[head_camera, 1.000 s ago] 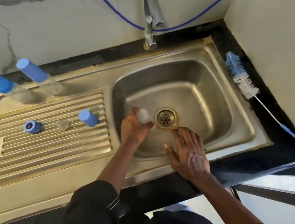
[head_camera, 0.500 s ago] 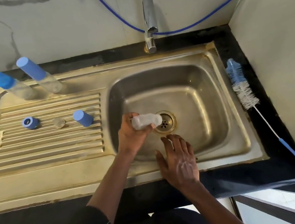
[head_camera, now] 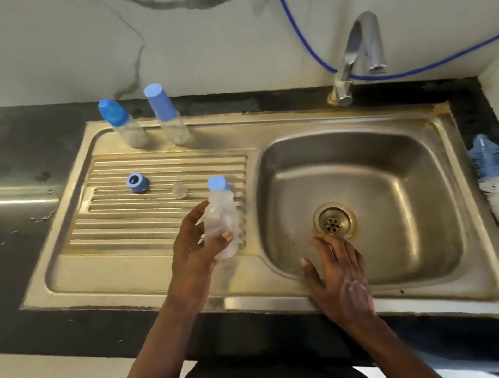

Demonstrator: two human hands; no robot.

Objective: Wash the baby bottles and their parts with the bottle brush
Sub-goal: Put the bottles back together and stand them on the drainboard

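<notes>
The right hand (head_camera: 340,276) lay flat and open, holding nothing, on the near wall of the sink (head_camera: 393,293), fingertips (head_camera: 317,240) just short of the drain (head_camera: 334,222), much as 1 second earlier. The left hand (head_camera: 198,247) had its grip closed round the clear bottle (head_camera: 222,223), which it had lifted out of the sink and carried over the right edge of the drainboard (head_camera: 105,267), just in front of the blue cap (head_camera: 218,183). The bottle brush (head_camera: 498,188) lay untouched along the right edge of the worktop (head_camera: 479,121). Farther off sat the teat (head_camera: 180,190) and the blue ring (head_camera: 137,182); 2 capped bottles (head_camera: 167,116) stood at the drainboard's far edge. This bottle was probably going down to drain, with the others still to wash
</notes>
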